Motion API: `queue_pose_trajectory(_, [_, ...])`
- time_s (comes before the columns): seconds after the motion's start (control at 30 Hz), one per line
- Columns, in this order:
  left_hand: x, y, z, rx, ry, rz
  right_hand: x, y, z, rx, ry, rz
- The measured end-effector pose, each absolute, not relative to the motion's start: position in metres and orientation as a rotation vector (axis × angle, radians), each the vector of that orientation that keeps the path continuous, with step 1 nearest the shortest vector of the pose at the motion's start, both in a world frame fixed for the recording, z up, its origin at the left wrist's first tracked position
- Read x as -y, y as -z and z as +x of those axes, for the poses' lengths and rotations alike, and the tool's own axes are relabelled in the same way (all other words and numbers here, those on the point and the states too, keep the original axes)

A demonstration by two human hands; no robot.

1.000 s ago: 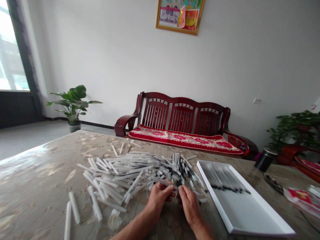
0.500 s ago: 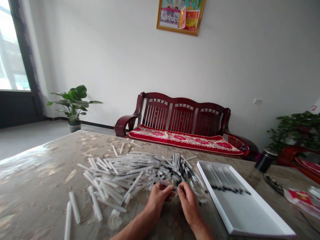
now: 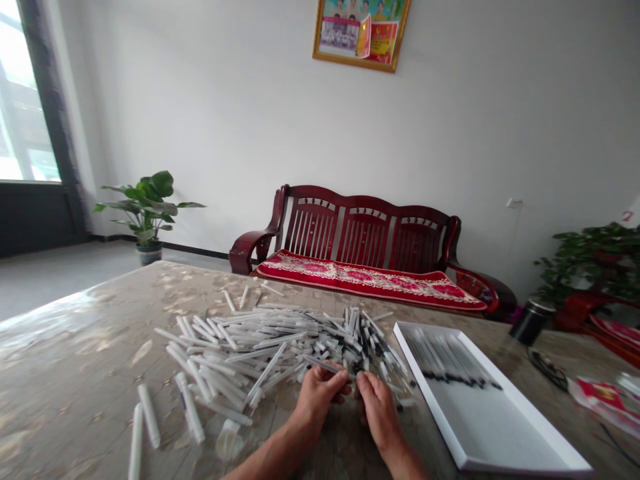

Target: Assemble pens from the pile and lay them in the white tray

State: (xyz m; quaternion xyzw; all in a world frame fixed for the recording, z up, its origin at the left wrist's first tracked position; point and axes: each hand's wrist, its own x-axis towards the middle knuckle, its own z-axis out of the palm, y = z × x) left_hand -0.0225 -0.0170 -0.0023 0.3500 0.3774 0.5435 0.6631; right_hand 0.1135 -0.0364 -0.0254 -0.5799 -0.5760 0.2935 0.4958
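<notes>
The left of 2 hands (image 3: 320, 393) (image 3: 379, 403) holds 1 pen (image 3: 321, 363).

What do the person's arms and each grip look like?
The left grip and right grip are bare human hands, each with a thumb and fingers, no gloves. The forearms are bare too, with no sleeve, watch or bracelet showing. I can't make out any markings.

Since half a second ago, the thumb of the right hand (image 3: 379, 404) has straightened from its bend, its tip slightly lower and farther right of the left hand's (image 3: 318, 395) grip on the slim pen (image 3: 321, 363)
</notes>
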Motion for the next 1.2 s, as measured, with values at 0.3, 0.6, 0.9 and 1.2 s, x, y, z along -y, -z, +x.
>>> queue_pose_trajectory(0.3, [0.019,0.008,-0.022,-0.771,-1.306,1.033,0.043,0.016,0.101,1.104,-1.082,-1.26])
queue_pose_trajectory(0.6, [0.023,0.001,-0.022,-0.728,-1.078,0.941,0.038,0.008,0.116,1.076,-0.918,-1.26])
queue_pose_trajectory(0.9, [0.031,0.001,-0.029,-0.645,-0.631,0.903,0.031,0.013,0.128,1.301,-0.663,-1.364])
queue_pose_trajectory(1.2, [0.01,0.001,-0.031,-0.716,-1.127,0.635,0.02,0.016,0.172,1.64,0.24,-1.754])
